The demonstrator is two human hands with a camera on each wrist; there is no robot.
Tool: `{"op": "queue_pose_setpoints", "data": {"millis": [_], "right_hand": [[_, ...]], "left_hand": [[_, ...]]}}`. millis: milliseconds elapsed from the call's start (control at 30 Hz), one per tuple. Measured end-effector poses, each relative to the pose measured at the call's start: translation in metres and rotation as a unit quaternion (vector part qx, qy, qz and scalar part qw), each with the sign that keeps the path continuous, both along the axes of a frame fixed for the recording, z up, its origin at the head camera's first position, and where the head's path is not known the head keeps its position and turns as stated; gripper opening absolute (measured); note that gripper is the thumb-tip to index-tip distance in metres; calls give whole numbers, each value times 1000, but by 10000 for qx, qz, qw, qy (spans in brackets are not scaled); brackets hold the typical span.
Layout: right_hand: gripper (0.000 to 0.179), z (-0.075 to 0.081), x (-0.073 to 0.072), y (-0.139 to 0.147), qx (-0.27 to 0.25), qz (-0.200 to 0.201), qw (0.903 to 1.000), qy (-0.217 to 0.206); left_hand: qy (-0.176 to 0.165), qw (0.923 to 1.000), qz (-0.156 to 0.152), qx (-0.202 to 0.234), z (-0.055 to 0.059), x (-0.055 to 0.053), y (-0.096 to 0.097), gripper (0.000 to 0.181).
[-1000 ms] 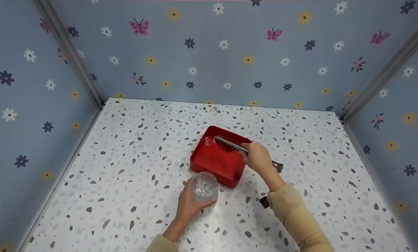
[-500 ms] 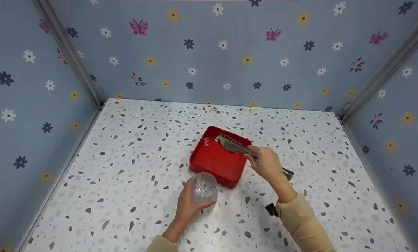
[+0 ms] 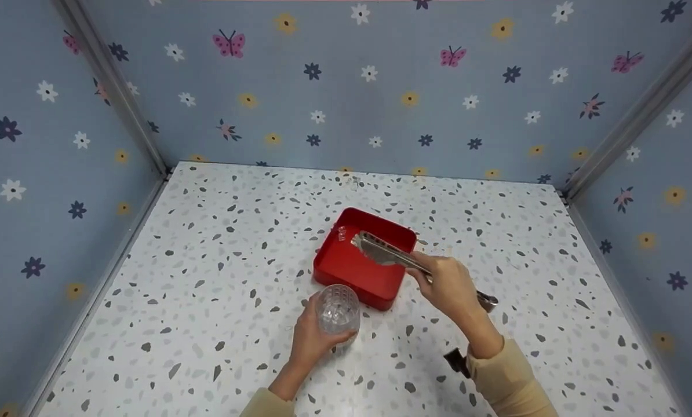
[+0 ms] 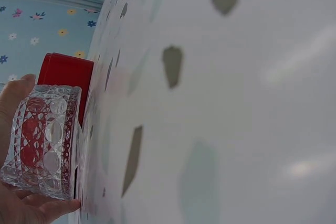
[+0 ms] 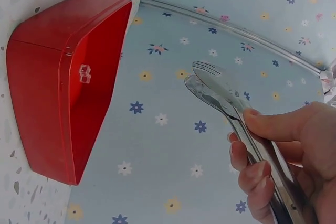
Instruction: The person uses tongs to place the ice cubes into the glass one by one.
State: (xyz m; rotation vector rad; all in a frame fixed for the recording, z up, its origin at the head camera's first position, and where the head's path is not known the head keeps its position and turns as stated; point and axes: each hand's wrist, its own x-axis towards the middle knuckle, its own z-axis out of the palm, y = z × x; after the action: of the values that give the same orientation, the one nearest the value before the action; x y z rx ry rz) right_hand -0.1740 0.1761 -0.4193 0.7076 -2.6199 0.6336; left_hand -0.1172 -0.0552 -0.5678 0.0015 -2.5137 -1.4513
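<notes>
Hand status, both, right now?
Left hand: holding the clear glass.
Right hand: holding the metal tongs.

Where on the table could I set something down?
Bare: the table left of the red box to the left wall, and between the right sleeve and right wall. Crowded: the box's near edge, where the left hand grips a glass, and right side, where the right hand holds tongs.

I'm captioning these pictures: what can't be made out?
Head view: contents of the glass, obscured by glints.
Head view: dark object at the right sleeve, too small to identify.
Left wrist view: left hand, partly cut off by left edge.
Right wrist view: tongs, partly past bottom edge.
</notes>
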Motion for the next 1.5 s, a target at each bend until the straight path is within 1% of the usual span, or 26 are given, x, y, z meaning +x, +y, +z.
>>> {"op": "queue_pose_setpoints", "data": {"millis": [200, 333, 433, 700, 1100, 1233, 1400, 1500], "right_hand": [[22, 5, 14, -2, 79, 160, 9998, 107], [20, 5, 21, -2, 138, 303, 9992, 236], [20, 3, 26, -2, 144, 399, 9986, 328], [22, 2, 35, -4, 179, 564, 9977, 318], [26, 0, 43, -10, 500, 574, 9969, 178], [25, -2, 43, -10, 556, 630, 9963, 163], [24, -4, 43, -10, 582, 718, 9956, 179], [24, -4, 42, -10, 593, 724, 9954, 184]], "left_hand": [[3, 10000, 15, 21, 0, -1, 0, 92], [64, 9999, -16, 127, 0, 0, 0, 93], [45, 9998, -22, 194, 0, 1, 0, 94], [-55, 9999, -19, 146, 2, 1, 0, 95], [-43, 9999, -28, 153, 2, 1, 0, 94], [-44, 9999, -35, 135, 1, 1, 0, 94], [68, 9996, -88, 244, -2, 0, -1, 93], [79, 9994, -129, 302, -3, 0, -1, 92]]}}
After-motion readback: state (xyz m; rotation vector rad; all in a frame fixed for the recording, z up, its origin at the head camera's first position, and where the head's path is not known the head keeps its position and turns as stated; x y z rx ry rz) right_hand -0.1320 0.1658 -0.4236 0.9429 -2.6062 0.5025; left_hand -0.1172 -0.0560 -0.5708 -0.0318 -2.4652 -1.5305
